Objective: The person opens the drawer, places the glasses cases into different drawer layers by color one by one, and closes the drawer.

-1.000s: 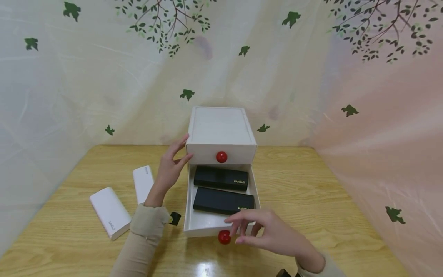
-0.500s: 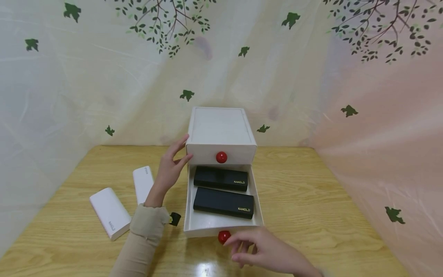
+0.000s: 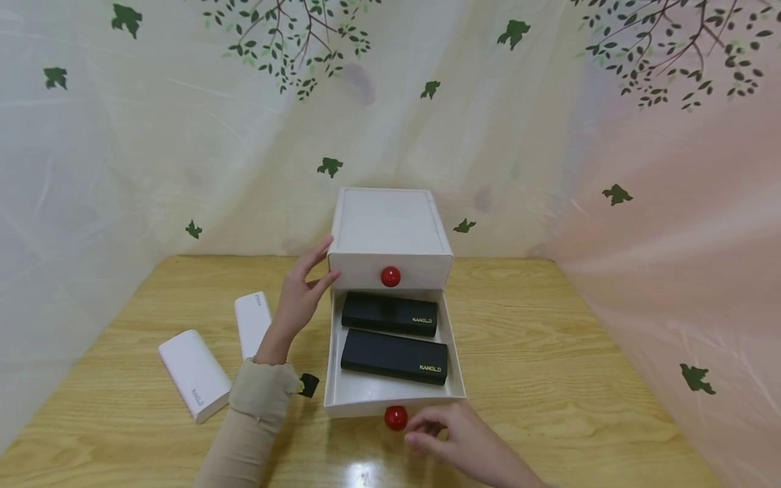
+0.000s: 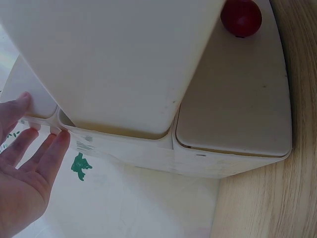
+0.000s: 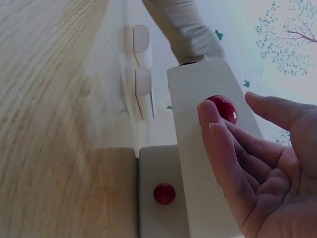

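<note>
A small white drawer cabinet (image 3: 390, 220) with red knobs stands on the table, one drawer (image 3: 366, 391) pulled out. Two black power banks (image 3: 390, 313) marked KANOLD lie in that drawer. With its fingers fairly straight, my left hand (image 3: 297, 298) touches the cabinet's left side near the front corner; the left wrist view shows fingertips along its edge. My right hand (image 3: 454, 437) is just right of the open drawer's red knob (image 3: 396, 418), fingers loosely bent. Seen from the right wrist, thumb and fingers stand apart around that knob (image 5: 225, 109); whether they touch it I cannot tell.
Two white power banks (image 3: 194, 375) lie on the wooden table (image 3: 537, 339) left of the cabinet, one partly behind the left forearm. Below the open drawer, a shut drawer (image 4: 237, 99) shows in the left wrist view. A leaf-printed curtain (image 3: 390, 122) hangs behind.
My right hand has moved down from over the drawer's front edge to beside its knob, uncovering the nearer black power bank. The left hand and the drawer have stayed put.
</note>
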Demonstrator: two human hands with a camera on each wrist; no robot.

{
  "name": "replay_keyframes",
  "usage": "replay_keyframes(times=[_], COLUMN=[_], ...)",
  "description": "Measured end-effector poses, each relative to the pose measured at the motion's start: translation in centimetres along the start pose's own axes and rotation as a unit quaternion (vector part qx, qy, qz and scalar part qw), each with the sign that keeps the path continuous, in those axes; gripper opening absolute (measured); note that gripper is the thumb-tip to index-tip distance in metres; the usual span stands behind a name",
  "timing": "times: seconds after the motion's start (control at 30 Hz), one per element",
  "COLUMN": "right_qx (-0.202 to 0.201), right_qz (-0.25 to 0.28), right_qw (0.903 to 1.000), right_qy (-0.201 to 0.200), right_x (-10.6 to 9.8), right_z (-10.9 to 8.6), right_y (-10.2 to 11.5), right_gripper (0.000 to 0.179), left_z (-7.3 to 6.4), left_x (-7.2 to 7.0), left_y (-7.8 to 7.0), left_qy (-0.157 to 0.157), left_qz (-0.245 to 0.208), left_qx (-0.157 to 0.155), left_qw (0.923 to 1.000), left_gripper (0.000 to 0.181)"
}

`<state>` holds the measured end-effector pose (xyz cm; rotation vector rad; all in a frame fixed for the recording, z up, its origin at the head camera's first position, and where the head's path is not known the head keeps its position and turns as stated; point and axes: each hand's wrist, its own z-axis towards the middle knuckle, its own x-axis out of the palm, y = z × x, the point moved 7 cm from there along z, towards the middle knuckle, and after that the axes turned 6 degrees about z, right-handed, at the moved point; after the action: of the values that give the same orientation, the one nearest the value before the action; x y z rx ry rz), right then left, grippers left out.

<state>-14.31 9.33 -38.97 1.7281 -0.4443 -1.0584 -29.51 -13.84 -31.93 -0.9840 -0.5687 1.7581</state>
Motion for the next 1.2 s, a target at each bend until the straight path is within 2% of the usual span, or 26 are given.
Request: replay_keyframes(times=[0.1, 0.2, 0.47, 0.8, 1.03, 1.2], right_qx=[0.047, 0.075, 0.040, 0.042, 0.025, 0.036], right_qz=[0.030, 0.057, 0.085, 0.123, 0.143, 0.162], right_qw=[0.9984, 0.9955, 0.9946, 0.9884, 0.9835, 0.9789], right_qy=[-0.006, -0.012, -0.043, -0.078, -0.107, -0.119], right_x=[0.1, 0.2, 1.0, 1.1, 0.7, 0.6], right_z=[0.3, 0.6, 1.0, 0.9, 1.1, 1.2], right_y=[-0.9, -1.6, -1.9, -2.2, -1.6, -1.4], right_gripper=[0.024, 0.024, 0.030, 0.032, 0.033, 0.032], left_z=[0.0, 0.0, 0.0, -0.1, -0.1, -0.1], left_x=[0.0, -0.1, -0.1, -0.1, -0.1, -0.1], left_y=[0.0, 0.0, -0.1, -0.2, -0.2, -0.1], left_qy=[0.001, 0.001, -0.001, -0.003, -0.002, -0.002], left_qz=[0.001, 0.003, 0.009, 0.004, 0.001, 0.000], left_qx=[0.001, 0.002, 0.010, 0.009, 0.009, 0.006], left_qw=[1.0000, 1.0000, 0.9999, 0.9999, 1.0000, 1.0000], left_gripper=[0.057, 0.057, 0.057, 0.055, 0.057, 0.058])
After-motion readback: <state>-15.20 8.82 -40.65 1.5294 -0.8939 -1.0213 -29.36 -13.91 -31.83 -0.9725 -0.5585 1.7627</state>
